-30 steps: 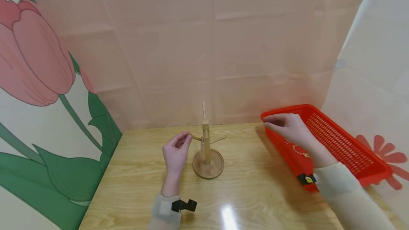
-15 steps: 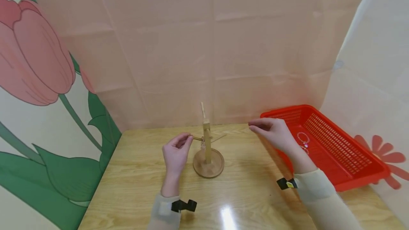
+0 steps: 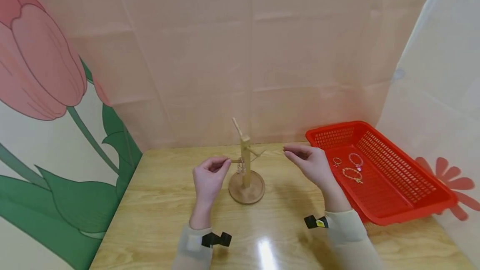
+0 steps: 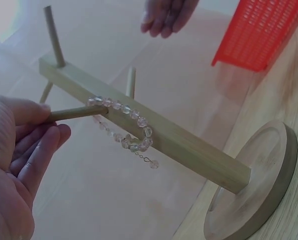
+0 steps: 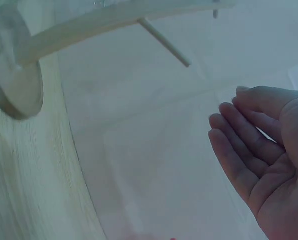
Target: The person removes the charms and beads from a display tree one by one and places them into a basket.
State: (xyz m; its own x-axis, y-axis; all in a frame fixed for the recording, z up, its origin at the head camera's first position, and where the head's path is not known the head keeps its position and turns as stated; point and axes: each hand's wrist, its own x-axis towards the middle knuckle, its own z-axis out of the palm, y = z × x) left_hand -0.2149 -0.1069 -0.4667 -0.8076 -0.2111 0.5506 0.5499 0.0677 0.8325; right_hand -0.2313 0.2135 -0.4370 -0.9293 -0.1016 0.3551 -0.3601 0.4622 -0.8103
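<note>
My left hand (image 3: 210, 178) pinches the end of a peg (image 4: 79, 114) on a wooden jewelry stand (image 3: 246, 166) with a round base. A clear, pinkish beaded bracelet (image 4: 139, 120) hangs on that peg, close against the post. In the left wrist view the post slants across the picture. My right hand (image 3: 309, 163) hovers between the stand and the red basket (image 3: 397, 216). Its fingers are loosely bent, and the right wrist view shows nothing between thumb and fingertips. A bare peg (image 5: 164, 43) points toward that hand without touching it.
Inside the basket lie a pink bracelet (image 3: 356, 160), a gold-toned bracelet with a charm (image 3: 351, 174) and a small ring-shaped piece (image 3: 337, 161). The wooden table (image 3: 157, 203) meets a pinkish cloth backdrop (image 3: 195, 74) behind the stand.
My right hand has moved left, away from over the basket, uncovering the jewelry there. The stand has turned slightly, its top peg now leaning left, while my left hand keeps its pinch.
</note>
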